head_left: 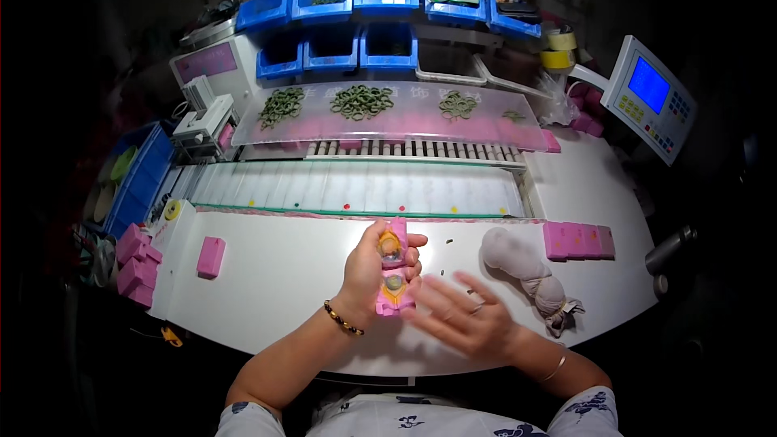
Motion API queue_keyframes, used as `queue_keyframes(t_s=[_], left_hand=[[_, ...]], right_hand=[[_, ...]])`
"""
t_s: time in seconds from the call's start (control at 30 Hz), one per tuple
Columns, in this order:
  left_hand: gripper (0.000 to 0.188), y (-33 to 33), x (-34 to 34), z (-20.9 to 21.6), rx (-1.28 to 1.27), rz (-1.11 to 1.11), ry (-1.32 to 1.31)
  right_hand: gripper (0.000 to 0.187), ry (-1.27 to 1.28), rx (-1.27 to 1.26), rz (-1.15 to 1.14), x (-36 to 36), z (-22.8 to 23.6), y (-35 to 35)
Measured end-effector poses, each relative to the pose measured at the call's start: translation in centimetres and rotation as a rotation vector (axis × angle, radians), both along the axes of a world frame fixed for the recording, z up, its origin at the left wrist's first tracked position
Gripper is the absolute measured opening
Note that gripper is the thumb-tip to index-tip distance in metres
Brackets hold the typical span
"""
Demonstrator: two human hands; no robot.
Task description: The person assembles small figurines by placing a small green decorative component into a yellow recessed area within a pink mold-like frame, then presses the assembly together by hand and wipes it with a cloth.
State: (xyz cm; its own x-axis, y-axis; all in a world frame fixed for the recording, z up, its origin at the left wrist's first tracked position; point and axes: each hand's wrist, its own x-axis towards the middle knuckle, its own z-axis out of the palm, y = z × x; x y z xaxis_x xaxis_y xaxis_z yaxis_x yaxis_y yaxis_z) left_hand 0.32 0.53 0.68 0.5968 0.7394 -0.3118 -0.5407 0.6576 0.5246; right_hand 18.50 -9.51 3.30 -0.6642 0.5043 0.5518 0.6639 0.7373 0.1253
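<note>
My left hand (366,265) is closed around a pink block-shaped mould (388,309) over the middle of the white table. Two faces of the mould show end to end, each with a rounded hollow and yellow-orange marks; whether they are joined I cannot tell. Just right of it my right hand (465,320), smeared by motion, has its fingers spread and holds nothing I can see. A small dark bit (449,241) lies on the table beyond my right hand. Nearby rests a stuffed, knotted pale cloth bag (526,269).
Several pink blocks (579,241) stand in a row at right; a single pink block (211,257) lies at left. Past the rollers (405,150), a translucent tray (324,129) bears piles of green rings (362,103). Blue bins (388,50) line the back. A control panel (651,97) stands at right.
</note>
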Motion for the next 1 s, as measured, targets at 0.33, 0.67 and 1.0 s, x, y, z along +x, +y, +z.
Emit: queue_keyframes(t_s=[0.33, 0.67, 1.0], left_hand=[[0.063, -1.8, 1.2, 0.5, 0.105, 0.022, 0.162], [0.061, -3.1, 2.0, 1.2, 0.214, 0.086, 0.258], [0.054, -2.8, 0.1, 0.9, 0.251, 0.214, 0.246]], right_hand=[[0.067, 0.092, -0.512, -0.537, 9.5, -0.3, 1.4], [0.058, 0.016, -0.151, -0.170, -0.5, 4.7, -0.3], [0.049, 0.217, 0.031, -0.130, -1.0, 7.3, 0.8]])
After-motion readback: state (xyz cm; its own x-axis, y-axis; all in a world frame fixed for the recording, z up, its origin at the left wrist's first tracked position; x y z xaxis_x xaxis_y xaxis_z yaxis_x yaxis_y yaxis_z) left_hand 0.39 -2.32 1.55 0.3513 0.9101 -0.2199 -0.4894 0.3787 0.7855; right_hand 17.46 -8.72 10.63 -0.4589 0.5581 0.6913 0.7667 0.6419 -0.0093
